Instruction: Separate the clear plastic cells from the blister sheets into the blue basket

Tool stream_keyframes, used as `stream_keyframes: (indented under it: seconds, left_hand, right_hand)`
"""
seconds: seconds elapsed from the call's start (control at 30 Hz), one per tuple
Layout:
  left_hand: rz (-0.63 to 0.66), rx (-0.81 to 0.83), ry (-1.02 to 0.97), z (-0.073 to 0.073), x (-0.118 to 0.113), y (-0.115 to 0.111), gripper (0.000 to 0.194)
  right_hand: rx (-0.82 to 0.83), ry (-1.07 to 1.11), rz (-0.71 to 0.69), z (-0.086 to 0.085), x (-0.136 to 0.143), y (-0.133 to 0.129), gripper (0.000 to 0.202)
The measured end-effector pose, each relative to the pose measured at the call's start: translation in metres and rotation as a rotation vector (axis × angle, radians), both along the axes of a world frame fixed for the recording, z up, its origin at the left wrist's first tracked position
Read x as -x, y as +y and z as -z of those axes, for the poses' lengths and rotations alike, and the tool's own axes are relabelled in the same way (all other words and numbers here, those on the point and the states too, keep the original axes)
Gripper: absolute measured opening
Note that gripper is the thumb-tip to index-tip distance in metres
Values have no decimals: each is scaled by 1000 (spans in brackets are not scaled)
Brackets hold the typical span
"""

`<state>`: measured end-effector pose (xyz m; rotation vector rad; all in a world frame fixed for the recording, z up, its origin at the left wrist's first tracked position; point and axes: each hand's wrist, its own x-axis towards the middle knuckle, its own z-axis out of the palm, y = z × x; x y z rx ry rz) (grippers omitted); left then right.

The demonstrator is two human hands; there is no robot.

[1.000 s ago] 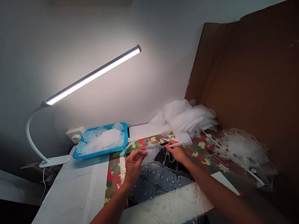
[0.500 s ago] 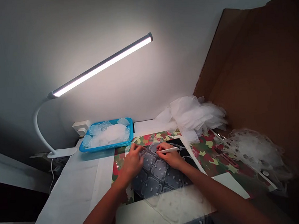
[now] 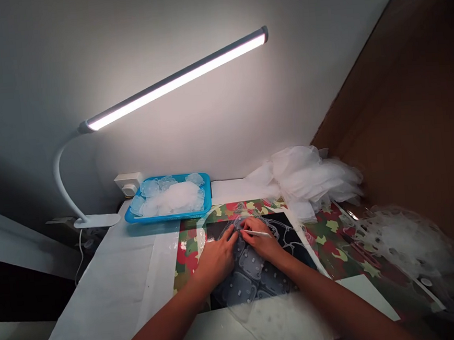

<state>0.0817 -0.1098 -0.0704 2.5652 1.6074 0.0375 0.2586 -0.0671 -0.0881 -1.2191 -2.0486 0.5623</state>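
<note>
A translucent sheet with rounded square outlines point(image 3: 251, 262) lies over a black board point(image 3: 298, 245). My right hand point(image 3: 259, 239) pinches a thin white pen-like tool point(image 3: 260, 234), its tip near the sheet's upper part. Beside it on the left, my left hand point(image 3: 221, 250) rests on the sheet with fingers stretched forward, fingertips close to the tool's tip. Thin clear strips point(image 3: 285, 233) lie on the board to the right of my right hand.
A blue basket point(image 3: 207, 196) holds translucent pieces at the back left, beside a lit lamp point(image 3: 181, 82). White sheets point(image 3: 310, 176) are heaped at the back right. Clear scraps point(image 3: 409, 239) and a cardboard panel point(image 3: 411, 113) are on the right.
The camera view has shifted, moving most things rightward. My left hand has come closer to my right hand, and its fingers are now extended on the sheet. More loose strips show beside my right hand.
</note>
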Motion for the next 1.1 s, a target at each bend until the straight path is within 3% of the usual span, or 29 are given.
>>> stream_keyframes:
  seconds: [0.17,0.27,0.33,0.43,0.47,0.53,0.6,0.67,0.73,0.83,0.97,1.1]
  left_hand:
    - [8,36,12,-1,-1,-1,59]
    - [-35,23,22,2,-1,-2,61]
    - [-53,17,13,5,0,-2,63]
    - [-60,37,-39,7,1,-1,63]
    - [-64,46,-79,5,2,0,61]
    - [-93,40,-231,-1,3,5,50]
    - [-158,67,-492,-11,4,10,35]
    - [-229,253,-783,-19,5,14,47]
    - [-263,542,-996,-23,5,15,62]
    - [-262,759,-1147,-19,4,11,48]
    - [-267,625,-1114,-10,2,6,32]
    - [-222,455,-967,-10,0,4,25]
  right_hand:
    - [-57,-169,-35,1,7,-5,15]
    - [-106,-146,-7,-7,-7,1,17]
    - [-106,-8,141,-17,-34,10,17]
    - [-121,210,540,-34,-83,17,21]
    - [-112,262,588,-39,-94,15,25]
    - [-56,354,532,-45,-98,3,30]
    - [35,409,368,-47,-81,-18,28]
    - [103,383,236,-48,-53,-42,24]
    - [167,312,55,-50,-28,-62,20]
    - [272,352,-83,-53,-15,-68,18]
    - [418,636,42,-52,-30,-41,28]
    - [622,608,-27,-43,-38,-17,35]
